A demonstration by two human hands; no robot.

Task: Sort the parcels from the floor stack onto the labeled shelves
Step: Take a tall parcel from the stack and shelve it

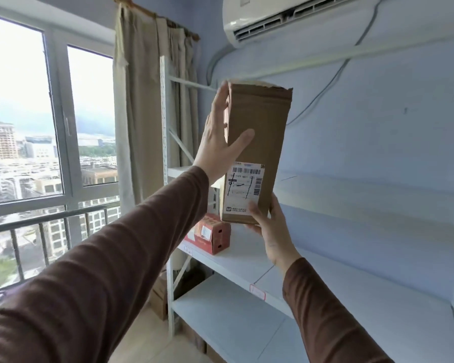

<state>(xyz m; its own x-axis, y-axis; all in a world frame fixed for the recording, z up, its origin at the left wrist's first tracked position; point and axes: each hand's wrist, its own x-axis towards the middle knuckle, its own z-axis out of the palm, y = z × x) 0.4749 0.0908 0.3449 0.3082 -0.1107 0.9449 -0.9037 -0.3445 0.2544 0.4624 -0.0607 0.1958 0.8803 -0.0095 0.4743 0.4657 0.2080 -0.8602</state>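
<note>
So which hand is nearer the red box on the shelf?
Right. The right hand grips the brown parcel's bottom corner, just right of and above the red box; the left hand holds the parcel's upper side, well above.

— Where is there room on the shelves?
— The middle board lies bare to the right of the red carton, which sits at its left end.
— And above?
— The tall brown parcel, held upright in both hands, stands before the upper board; the air conditioner hangs overhead.
</note>
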